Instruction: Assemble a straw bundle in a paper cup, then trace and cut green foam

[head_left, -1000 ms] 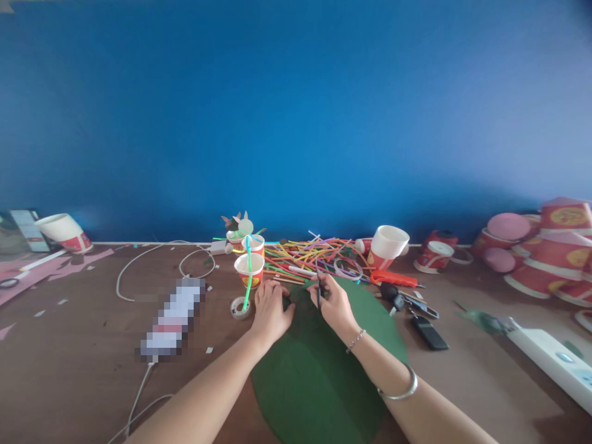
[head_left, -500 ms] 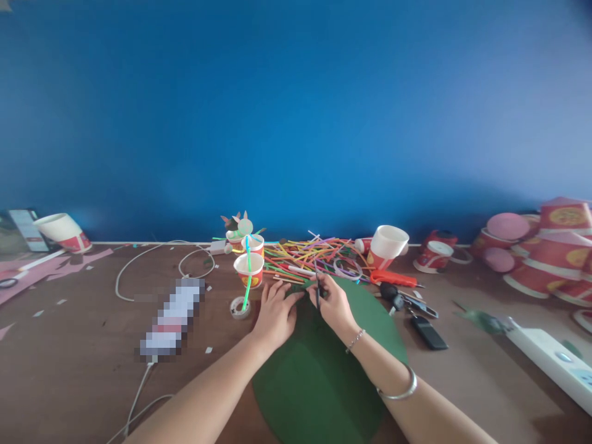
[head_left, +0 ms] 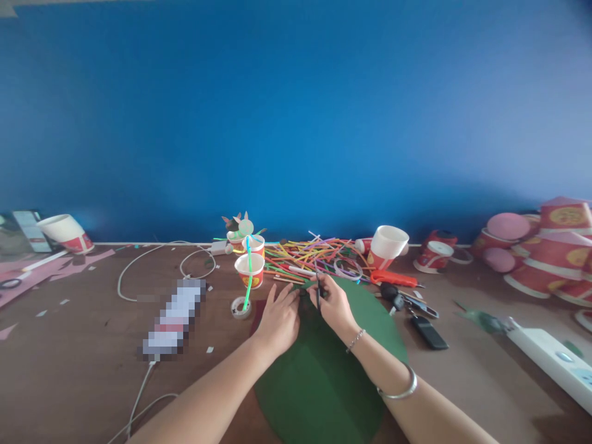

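Observation:
My left hand (head_left: 280, 317) rests with fingers spread on the upper left of a large round green sheet (head_left: 333, 382). Its fingertips are near a small dark shape at the sheet's top edge, too small to make out. My right hand (head_left: 335, 302) is closed around a thin black pen (head_left: 318, 295), held nearly upright. The pen's lower end is close to the green sheet, just right of the left fingers. A bracelet (head_left: 355, 340) and a bangle (head_left: 401, 388) sit on the right wrist and forearm.
Colourful sticks (head_left: 309, 256) lie beyond the sheet. Left of them stand paper cups (head_left: 250, 271) with a green straw; a tape roll (head_left: 240, 307) and charging phone (head_left: 174, 320) are nearer. On the right: a white cup (head_left: 388, 246), orange glue gun (head_left: 394, 279), keys (head_left: 428, 332), power strip (head_left: 555, 357).
The fingers of my left hand have spread apart and the hand has shifted slightly. My right hand with the pen stays almost in the same place.

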A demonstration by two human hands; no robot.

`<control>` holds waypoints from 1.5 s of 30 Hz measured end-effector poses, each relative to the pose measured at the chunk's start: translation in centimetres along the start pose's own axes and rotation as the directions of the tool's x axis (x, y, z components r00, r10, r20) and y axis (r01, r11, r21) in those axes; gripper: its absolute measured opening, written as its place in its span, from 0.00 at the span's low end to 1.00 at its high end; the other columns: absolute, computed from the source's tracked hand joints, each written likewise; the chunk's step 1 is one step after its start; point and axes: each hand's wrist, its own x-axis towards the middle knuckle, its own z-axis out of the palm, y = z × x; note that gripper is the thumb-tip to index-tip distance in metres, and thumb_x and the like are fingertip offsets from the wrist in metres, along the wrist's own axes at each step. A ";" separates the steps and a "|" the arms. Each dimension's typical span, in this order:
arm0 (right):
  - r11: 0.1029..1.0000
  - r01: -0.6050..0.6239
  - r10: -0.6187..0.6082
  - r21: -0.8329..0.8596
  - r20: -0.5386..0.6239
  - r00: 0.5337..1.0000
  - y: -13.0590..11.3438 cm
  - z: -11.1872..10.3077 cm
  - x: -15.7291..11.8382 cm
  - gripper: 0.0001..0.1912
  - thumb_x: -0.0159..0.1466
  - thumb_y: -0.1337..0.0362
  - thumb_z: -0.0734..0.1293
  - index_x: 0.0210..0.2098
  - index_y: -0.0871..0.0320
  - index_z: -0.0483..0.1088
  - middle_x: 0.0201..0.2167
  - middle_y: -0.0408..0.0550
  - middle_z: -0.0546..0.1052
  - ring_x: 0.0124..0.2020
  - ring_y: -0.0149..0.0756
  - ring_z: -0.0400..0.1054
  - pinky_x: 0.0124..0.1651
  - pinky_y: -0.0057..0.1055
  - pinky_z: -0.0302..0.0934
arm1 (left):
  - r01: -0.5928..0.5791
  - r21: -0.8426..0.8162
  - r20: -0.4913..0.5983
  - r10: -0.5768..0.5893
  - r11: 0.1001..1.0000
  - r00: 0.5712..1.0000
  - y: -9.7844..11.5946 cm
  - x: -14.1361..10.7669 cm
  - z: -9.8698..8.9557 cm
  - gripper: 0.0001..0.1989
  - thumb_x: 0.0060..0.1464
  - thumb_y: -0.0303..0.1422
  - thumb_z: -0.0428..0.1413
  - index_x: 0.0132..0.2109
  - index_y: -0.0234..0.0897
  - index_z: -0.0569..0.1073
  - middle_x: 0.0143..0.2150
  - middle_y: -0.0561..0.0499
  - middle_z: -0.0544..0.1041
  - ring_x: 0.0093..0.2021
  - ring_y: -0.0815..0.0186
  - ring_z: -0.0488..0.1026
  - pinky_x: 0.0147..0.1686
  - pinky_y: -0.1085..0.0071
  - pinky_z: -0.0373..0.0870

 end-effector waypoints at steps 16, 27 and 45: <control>0.915 -0.178 0.196 0.361 -0.012 0.981 -0.8 -0.4 0.4 0.19 0.50 0.53 0.70 0.36 0.57 0.65 0.19 0.38 0.67 0.20 0.29 0.59 0.22 0.25 0.53 | -0.149 -0.089 -0.241 0.124 0.985 0.963 1.4 0.4 -1.8 0.19 0.52 0.19 0.45 0.48 0.35 0.71 0.49 0.44 0.74 0.60 0.57 0.60 0.61 0.53 0.51; 0.944 -0.055 0.056 0.325 0.007 0.998 -1.5 -0.1 -0.1 0.14 0.52 0.57 0.68 0.35 0.56 0.63 0.23 0.39 0.66 0.21 0.27 0.57 0.23 0.24 0.52 | 0.213 -0.496 -0.199 -0.349 0.842 0.916 0.2 1.0 -1.0 0.05 0.53 0.32 0.52 0.30 0.38 0.69 0.32 0.50 0.71 0.39 0.61 0.68 0.43 0.62 0.64; 0.930 -0.283 0.137 0.236 0.492 0.859 -1.9 0.3 -1.1 0.15 0.54 0.53 0.67 0.32 0.60 0.68 0.16 0.39 0.70 0.15 0.26 0.63 0.15 0.20 0.52 | 0.232 -0.883 -0.090 -0.633 0.407 0.768 -0.8 1.4 -0.7 0.10 0.50 0.38 0.53 0.29 0.36 0.69 0.26 0.54 0.69 0.29 0.68 0.66 0.31 0.74 0.63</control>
